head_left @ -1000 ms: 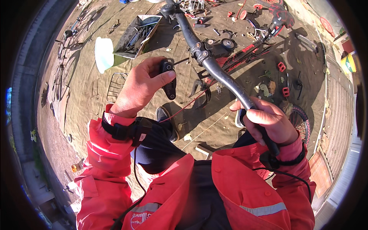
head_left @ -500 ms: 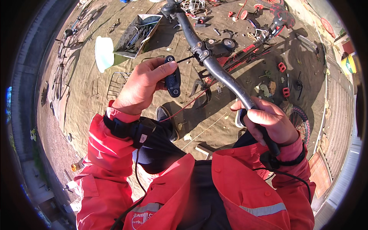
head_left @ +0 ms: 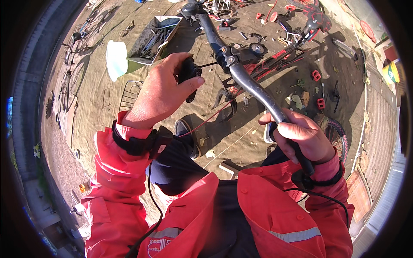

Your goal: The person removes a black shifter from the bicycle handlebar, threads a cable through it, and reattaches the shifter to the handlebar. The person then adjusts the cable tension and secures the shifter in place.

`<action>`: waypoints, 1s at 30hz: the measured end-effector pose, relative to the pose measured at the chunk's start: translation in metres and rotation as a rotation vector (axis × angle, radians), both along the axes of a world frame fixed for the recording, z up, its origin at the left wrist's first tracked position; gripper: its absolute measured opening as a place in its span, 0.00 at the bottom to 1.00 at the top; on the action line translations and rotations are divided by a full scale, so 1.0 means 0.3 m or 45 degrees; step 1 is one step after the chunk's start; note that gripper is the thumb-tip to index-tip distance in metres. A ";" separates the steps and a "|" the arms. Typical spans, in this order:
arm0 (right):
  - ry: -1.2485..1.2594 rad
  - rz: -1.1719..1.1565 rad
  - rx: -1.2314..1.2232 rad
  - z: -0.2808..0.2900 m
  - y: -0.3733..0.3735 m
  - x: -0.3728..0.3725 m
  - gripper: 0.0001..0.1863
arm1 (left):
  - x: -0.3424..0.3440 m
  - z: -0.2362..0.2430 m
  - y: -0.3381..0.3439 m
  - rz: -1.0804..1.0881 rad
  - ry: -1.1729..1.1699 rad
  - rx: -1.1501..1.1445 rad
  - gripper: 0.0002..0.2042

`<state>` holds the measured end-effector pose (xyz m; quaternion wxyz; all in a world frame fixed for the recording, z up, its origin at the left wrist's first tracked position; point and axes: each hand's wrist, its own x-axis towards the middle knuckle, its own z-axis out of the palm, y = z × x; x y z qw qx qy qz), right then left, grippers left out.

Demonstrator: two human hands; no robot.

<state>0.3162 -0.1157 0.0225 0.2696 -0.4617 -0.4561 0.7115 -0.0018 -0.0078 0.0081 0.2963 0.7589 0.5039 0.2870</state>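
Observation:
A folding hex key tool (head_left: 188, 76) with a black body is gripped between the thumb and fingers of my left hand (head_left: 158, 88). Its thin key points right and reaches the stem clamp (head_left: 228, 56) around the handlebar; whether the tip sits in a bolt is too small to tell. The black handlebar (head_left: 260, 93) runs from the top middle down to the lower right. My right hand (head_left: 301, 133) is wrapped round its near end. Behind the clamp, the red and black bicycle frame (head_left: 275, 58) stretches away to the saddle (head_left: 317, 20).
A tray of tools (head_left: 155, 41) stands at the upper left beside a pale tub (head_left: 116, 60). Near it lies a wire rack (head_left: 130, 95). Red pedals (head_left: 316, 75) and loose parts are strewn on the cloth at right, with a wheel (head_left: 337, 136) close by.
My left hand has turned, rolling the tool body so its narrow side shows. The wrist has shifted slightly left. My right hand and the handlebar stay in place.

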 end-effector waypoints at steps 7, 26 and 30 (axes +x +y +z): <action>0.073 0.013 -0.053 0.009 0.003 0.014 0.20 | -0.033 -0.018 0.044 -0.298 0.546 0.954 0.33; 0.003 0.008 -0.011 -0.008 0.002 0.009 0.26 | -0.015 -0.015 -0.005 0.168 -0.701 -0.730 0.22; -0.007 0.003 -0.019 -0.002 0.001 0.007 0.27 | -0.011 -0.017 -0.001 0.153 -0.698 -0.762 0.20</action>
